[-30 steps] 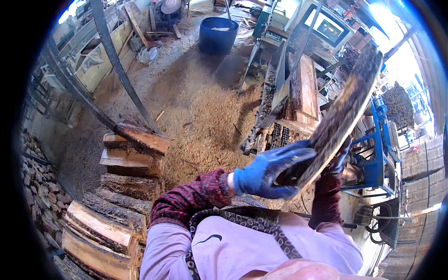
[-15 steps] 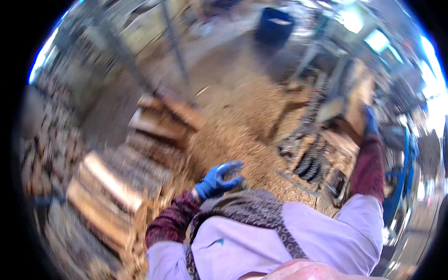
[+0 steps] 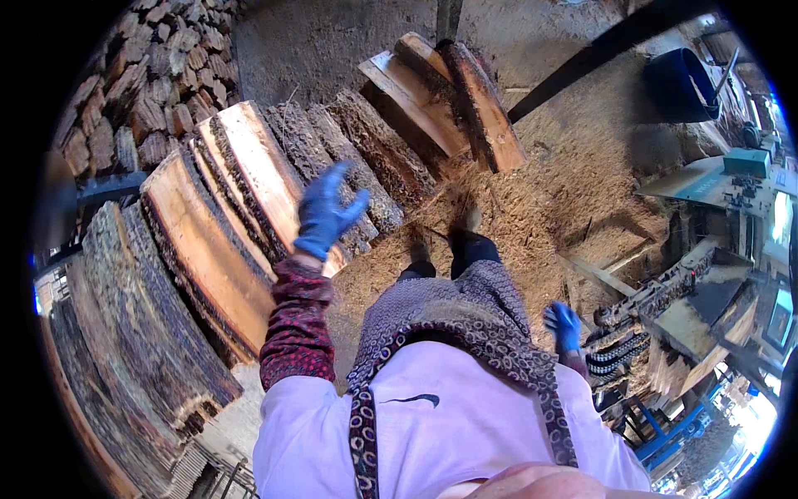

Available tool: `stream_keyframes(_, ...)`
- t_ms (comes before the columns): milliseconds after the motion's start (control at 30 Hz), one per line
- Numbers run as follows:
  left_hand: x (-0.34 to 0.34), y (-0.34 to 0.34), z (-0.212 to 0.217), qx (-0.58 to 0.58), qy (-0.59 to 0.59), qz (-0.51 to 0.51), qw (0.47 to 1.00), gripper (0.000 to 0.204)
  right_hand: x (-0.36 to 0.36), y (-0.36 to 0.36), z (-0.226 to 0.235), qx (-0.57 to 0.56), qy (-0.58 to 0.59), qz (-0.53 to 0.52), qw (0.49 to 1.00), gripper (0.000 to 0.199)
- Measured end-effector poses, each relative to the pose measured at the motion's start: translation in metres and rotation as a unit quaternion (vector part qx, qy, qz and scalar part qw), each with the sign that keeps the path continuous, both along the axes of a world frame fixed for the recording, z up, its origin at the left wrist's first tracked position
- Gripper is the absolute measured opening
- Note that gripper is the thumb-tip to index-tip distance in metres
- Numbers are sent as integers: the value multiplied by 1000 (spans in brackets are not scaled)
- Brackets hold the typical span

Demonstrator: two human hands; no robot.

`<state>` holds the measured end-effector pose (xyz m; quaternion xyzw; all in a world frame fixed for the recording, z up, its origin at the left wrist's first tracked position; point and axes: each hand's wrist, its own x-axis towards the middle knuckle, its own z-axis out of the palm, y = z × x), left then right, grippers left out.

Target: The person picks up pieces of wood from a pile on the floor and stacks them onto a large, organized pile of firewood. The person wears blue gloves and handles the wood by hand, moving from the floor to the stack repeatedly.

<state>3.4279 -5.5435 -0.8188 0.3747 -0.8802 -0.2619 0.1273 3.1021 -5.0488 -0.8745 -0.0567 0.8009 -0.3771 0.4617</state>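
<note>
My left hand (image 3: pixel 326 210), in a blue glove, is raised with fingers spread above a stack of bark-edged wooden slabs (image 3: pixel 224 216) leaning on edge at my left. It holds nothing. My right hand (image 3: pixel 565 324), also in a blue glove, hangs low at my right side, empty, near the sawmill's metal track (image 3: pixel 657 299). A few more slabs (image 3: pixel 449 100) lie ahead of my feet.
Sawdust (image 3: pixel 549 200) covers the ground ahead. A wall of stacked split logs (image 3: pixel 150 75) stands at the upper left. A dark blue barrel (image 3: pixel 677 83) sits at the upper right. Saw machinery with blue frames (image 3: pixel 673 432) fills the right side.
I have turned left, away from the saw. The long bark slab that both hands held a second ago is gone from them, and the slab stack now lies under my left hand.
</note>
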Motion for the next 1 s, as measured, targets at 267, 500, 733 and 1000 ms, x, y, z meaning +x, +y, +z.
stream_keyframes(267, 42, -96, -43, -248, -394, 173, 868, 77, -68, -350, -256, -36, -350, 11, 936, 56)
stream_keyframes(500, 21, -135, -71, -216, -488, 220, 817, 83, -51, -475, -471, 1, -303, -311, 901, 76)
stream_keyframes(733, 32, -128, -71, -163, -535, 255, 789, 83, -54, -510, -422, 110, -382, -376, 837, 69)
stream_keyframes(1000, 29, -131, -66, -161, -529, 248, 796, 85, -26, -497, -391, -11, -415, -389, 822, 47)
